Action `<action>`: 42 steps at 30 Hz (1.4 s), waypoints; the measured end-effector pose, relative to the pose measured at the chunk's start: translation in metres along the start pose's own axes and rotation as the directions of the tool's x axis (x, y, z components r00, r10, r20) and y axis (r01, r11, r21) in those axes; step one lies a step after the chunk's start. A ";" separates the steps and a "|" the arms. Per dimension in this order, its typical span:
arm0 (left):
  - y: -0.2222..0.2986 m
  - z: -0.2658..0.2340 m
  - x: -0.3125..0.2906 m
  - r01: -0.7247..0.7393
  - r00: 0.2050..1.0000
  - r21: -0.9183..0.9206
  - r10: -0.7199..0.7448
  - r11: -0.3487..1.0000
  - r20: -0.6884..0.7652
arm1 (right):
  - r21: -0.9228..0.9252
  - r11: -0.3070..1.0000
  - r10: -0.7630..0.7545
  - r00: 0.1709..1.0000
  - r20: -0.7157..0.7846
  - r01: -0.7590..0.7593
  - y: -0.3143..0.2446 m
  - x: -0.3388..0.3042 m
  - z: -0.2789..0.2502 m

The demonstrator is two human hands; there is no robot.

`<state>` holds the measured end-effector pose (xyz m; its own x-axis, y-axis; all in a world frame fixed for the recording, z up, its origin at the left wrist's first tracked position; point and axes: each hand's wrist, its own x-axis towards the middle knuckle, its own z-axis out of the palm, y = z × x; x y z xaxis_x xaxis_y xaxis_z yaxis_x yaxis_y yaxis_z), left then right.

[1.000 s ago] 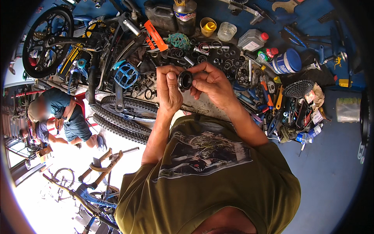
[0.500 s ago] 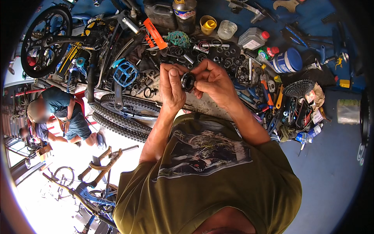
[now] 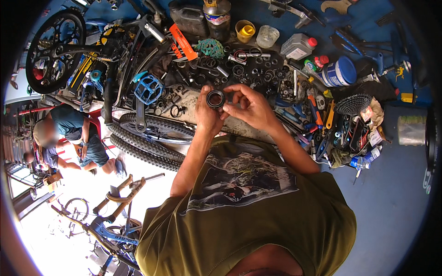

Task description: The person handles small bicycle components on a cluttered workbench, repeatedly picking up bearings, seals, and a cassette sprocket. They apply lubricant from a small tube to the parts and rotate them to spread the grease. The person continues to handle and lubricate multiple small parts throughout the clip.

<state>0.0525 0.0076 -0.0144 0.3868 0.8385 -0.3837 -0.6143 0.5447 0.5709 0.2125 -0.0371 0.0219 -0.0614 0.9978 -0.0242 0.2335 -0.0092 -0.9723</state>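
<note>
Above the near edge of the workbench, I hold a black ring-shaped bike part (image 3: 215, 106), which looks like a bearing cup. Its round opening faces up toward me. My left hand (image 3: 208, 117) is closed around its left and lower side, the thumb along the edge. From the right, my right hand (image 3: 254, 108) pinches at the ring's right edge with thumb and forefinger, the other fingers curled. Behind both hands, many small bike parts and rings (image 3: 239, 70) lie on the dark bench top.
A blue pedal on a crank (image 3: 148, 89) and bike tires (image 3: 142, 149) are at the left. To the right are a blue-lidded tub (image 3: 340, 72), hand tools (image 3: 316, 110) and a sprocket cassette (image 3: 352, 104). A seated person (image 3: 73, 133) and a bike frame (image 3: 110, 230) appear farther left.
The ring has tipped from edge-on to face up toward me and moved slightly lower and left. Both hands have shifted a little nearer to me with it.
</note>
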 end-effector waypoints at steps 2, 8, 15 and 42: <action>-0.008 -0.005 0.002 0.037 0.999 -0.044 -0.037 0.998 -0.001 | -0.186 0.978 -0.106 0.993 -0.058 0.093 -0.005 -0.006 0.002; -0.018 -0.009 0.003 0.094 0.994 -0.004 -0.094 0.996 0.056 | -0.128 0.977 -0.192 0.965 -0.177 0.171 0.015 -0.008 0.017; 0.020 -0.016 0.003 -0.241 0.970 0.593 0.214 0.768 0.118 | -0.141 0.984 -0.126 0.988 -0.093 0.112 0.000 -0.009 -0.005; 0.038 -0.001 -0.028 -0.638 0.770 0.733 0.182 0.236 0.612 | -0.017 0.996 -0.091 0.993 0.077 0.093 -0.011 -0.037 -0.017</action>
<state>0.0177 0.0052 0.0173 0.6070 0.7537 0.2521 0.1125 -0.3955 0.9116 0.2283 -0.0728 0.0370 -0.1568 0.9865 0.0470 0.2432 0.0847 -0.9663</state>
